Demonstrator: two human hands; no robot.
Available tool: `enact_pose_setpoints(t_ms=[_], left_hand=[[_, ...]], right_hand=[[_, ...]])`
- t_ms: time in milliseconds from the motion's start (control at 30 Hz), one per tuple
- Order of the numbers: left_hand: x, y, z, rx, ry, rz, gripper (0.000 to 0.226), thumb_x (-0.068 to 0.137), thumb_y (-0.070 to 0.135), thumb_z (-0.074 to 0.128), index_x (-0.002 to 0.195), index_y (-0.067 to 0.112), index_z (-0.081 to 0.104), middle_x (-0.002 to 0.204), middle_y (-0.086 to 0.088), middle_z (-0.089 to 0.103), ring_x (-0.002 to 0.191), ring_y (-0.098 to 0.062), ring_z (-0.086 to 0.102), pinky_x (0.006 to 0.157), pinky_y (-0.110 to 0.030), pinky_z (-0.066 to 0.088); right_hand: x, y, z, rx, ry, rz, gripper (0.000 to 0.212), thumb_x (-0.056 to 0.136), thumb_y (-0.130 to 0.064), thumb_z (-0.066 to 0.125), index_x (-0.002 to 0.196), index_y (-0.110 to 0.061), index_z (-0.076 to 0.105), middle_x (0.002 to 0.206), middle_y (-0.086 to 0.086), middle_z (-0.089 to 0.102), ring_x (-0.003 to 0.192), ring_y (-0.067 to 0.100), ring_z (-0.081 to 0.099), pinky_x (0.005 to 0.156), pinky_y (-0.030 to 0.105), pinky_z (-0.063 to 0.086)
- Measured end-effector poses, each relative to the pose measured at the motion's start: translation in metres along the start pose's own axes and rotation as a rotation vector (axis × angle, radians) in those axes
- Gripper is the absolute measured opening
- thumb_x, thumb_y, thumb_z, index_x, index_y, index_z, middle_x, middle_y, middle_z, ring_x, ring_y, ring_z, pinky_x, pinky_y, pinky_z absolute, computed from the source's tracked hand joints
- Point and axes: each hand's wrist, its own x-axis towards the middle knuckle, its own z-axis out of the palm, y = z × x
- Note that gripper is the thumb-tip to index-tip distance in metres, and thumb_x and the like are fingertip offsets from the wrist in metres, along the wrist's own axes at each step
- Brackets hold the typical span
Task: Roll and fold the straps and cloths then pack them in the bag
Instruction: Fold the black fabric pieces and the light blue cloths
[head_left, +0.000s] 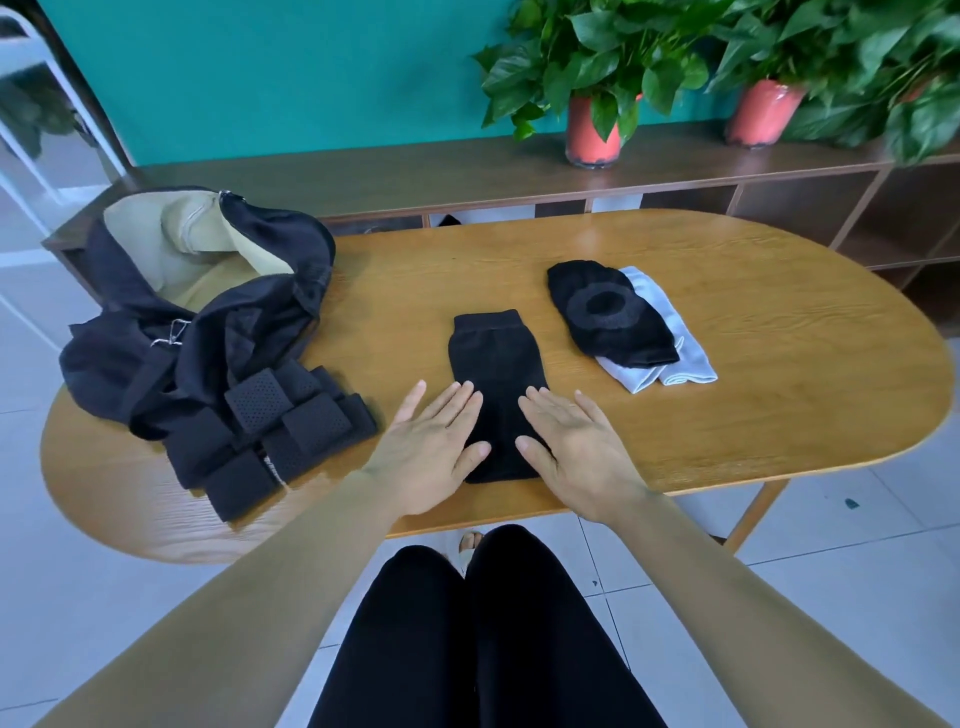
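Head view: black cloth sleeve (496, 384) lies flat on table (779, 338), between both hands. Left hand (434, 441) and right hand (574, 447) spread flat, fingers (467, 400) wide, holding nothing, pressing its near edges. Looks soft, light, limp; best pinched at near corners by the fingertips to fold

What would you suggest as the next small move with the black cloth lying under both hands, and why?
Probably fold the black cloth in half, near end up to its far cuff. It lies flat and unfolded; the left hand and right hand rest open on its near edges, gripping nothing, and the bag sits open at left.
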Motion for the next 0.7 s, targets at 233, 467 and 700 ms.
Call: enact_pose_setpoints(t_ms=[233,467,700], left_hand=[[-0.023,0.013,0.002,0.005,0.007,0.080,0.086,0.084,0.070,-0.001,0.151,0.022,0.022,0.159,0.005,0.015,0.146,-0.005,0.010,0.114,-0.042,-0.013],[-0.032,0.020,-0.007,0.046,0.016,0.073,0.082,0.077,0.078,0.046,0.142,0.027,0.043,0.150,0.009,0.038,0.137,-0.007,0.033,0.110,-0.044,-0.016],[-0.045,0.023,-0.009,-0.045,0.174,0.051,0.040,0.081,0.059,0.050,0.106,0.033,0.067,0.101,0.016,0.069,0.098,-0.003,0.060,0.115,-0.045,-0.005]], right_hand=[[-0.027,-0.007,0.001,-0.035,-0.055,-0.066,0.071,0.086,-0.056,0.030,0.143,-0.015,0.040,0.152,0.001,0.033,0.143,0.011,0.022,0.119,0.029,0.000],[-0.037,-0.013,-0.009,-0.044,-0.084,-0.105,0.064,0.081,-0.028,0.058,0.142,-0.022,0.042,0.152,-0.006,0.033,0.140,0.009,0.024,0.114,0.021,-0.005],[-0.041,-0.009,-0.014,0.159,-0.089,0.021,0.049,0.079,-0.018,0.061,0.127,-0.028,0.060,0.125,-0.008,0.059,0.108,0.011,0.053,0.095,0.028,0.045]])
